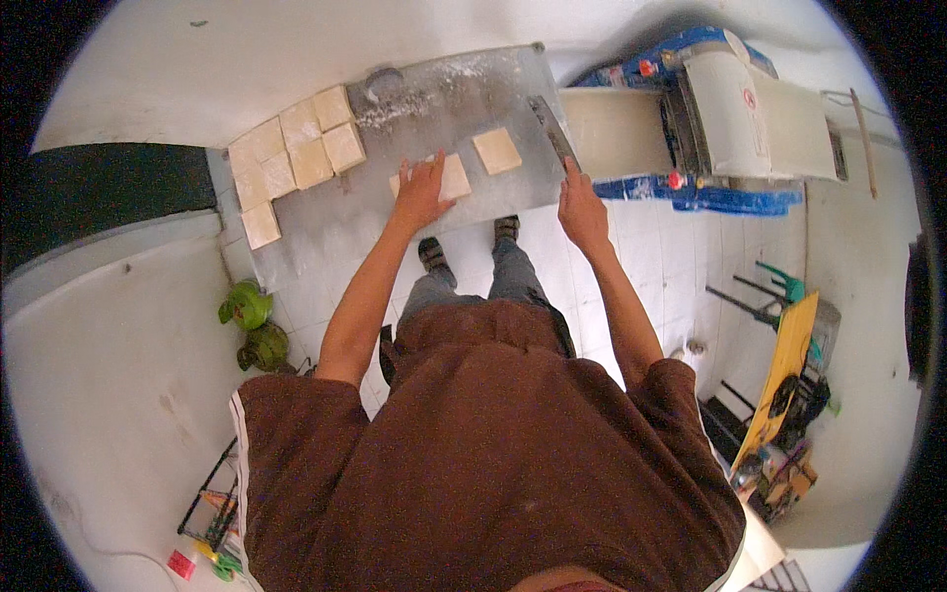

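Note:
My left hand (422,192) rests with fingers spread on a pale square slab (453,177), apparently dough, near the front of the grey work surface (335,235). My right hand (579,205) grips a long, flat metal blade (547,126) angled toward the back, near the surface's right end. A separate square slab (497,151) lies between my hands, a little farther back. Several more squares (312,164) sit side by side at the left, one at the front corner. White powder (444,79) is scattered along the back.
A white and blue machine (730,118) with a belt adjoins the surface at right. Green gas cylinders (248,306) stand low at left. Stacked chairs, a yellow board (777,385) and clutter line the right wall. My feet are on the tiled floor (661,276).

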`<state>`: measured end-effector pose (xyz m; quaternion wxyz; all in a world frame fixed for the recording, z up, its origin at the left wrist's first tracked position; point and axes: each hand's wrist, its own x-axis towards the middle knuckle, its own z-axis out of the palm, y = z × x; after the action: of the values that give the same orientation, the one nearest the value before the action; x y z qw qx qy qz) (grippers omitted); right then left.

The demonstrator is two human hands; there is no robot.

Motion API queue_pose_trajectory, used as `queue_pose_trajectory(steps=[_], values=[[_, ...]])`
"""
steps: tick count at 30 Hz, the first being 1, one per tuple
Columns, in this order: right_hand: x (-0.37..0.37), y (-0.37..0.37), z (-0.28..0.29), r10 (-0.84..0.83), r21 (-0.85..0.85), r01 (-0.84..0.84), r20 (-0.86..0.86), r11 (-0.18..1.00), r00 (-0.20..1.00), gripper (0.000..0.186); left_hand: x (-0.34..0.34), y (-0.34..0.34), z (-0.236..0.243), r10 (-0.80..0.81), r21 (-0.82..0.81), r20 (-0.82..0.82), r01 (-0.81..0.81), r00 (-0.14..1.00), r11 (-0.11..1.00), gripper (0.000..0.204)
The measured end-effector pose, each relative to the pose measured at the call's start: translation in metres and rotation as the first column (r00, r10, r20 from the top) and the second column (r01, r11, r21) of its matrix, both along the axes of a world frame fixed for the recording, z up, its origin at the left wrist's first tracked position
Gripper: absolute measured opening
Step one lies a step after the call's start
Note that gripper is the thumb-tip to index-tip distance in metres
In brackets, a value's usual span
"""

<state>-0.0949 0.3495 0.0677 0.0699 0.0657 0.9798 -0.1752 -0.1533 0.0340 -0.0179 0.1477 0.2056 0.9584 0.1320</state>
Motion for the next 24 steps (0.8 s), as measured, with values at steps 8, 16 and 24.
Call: queue_pose_trajectory(steps=[8,16,24], values=[[-0.098,0.005,-0.040,0.256,0.083,-0.258,0.027,0.963,0.966,0.064,-0.012,0.016,-0.005,0.075,-0.043,0.008,-0.075,0.997,0.996,0.121],[-0.123,0.017,-0.088,0.356,0.046,-0.354,-0.184,0.934,0.916,0.065,0.003,0.027,-0.005,0.166,-0.038,-0.037,-0.167,0.985,0.985,0.122],[-0.126,0.019,-0.093,0.352,0.167,-0.336,-0.079,0.927,0.933,0.057,0.001,0.026,0.001,0.170,-0.085,-0.012,-0.171,0.985,0.982,0.124]])
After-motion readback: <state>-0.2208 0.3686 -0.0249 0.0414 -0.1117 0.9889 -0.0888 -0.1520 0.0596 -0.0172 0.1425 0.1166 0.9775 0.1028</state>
